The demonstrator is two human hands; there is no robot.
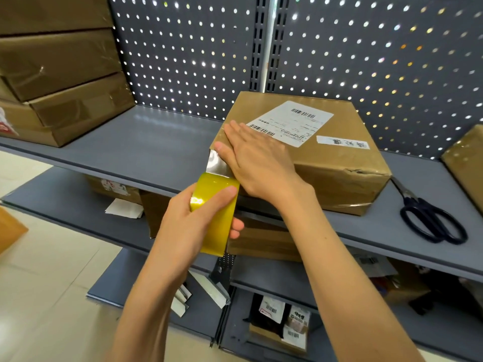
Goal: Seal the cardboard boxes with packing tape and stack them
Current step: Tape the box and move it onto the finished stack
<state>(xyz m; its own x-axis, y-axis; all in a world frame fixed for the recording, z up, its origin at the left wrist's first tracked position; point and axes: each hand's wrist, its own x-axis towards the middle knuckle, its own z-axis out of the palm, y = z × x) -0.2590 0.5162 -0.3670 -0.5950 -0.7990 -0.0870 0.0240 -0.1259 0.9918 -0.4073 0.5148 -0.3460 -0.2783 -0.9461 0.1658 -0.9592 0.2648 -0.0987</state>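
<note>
Shelf (162, 142): grey, pegboard-backed; carries all task items. A stack (65, 74) of taped boxes stands at its far left, well apart from the work.

Box (308, 152): lies on the shelf right of centre, one corner at the front lip, label uppermost.

Right hand (256, 155): flat on the box's near left corner, fingers straight, pressing the tape end down; grip released.

Left hand (193, 218): grip clenched round the yellow tape roll (217, 215), held just off the shelf front, below the box. A short strip runs from roll to corner, taut.

Scissors (431, 218): on the shelf right of the box, near but apart.

Step, as judged: sealing in hand; the strip is anchored but not yet cut. The next move likely calls for drawing the roll along or down the box face, then cutting.

Clearance: open shelf lies left of the box toward the stack. Another box at the right edge narrows that side. The overhanging corner risks tipping under a hard pull.
</note>
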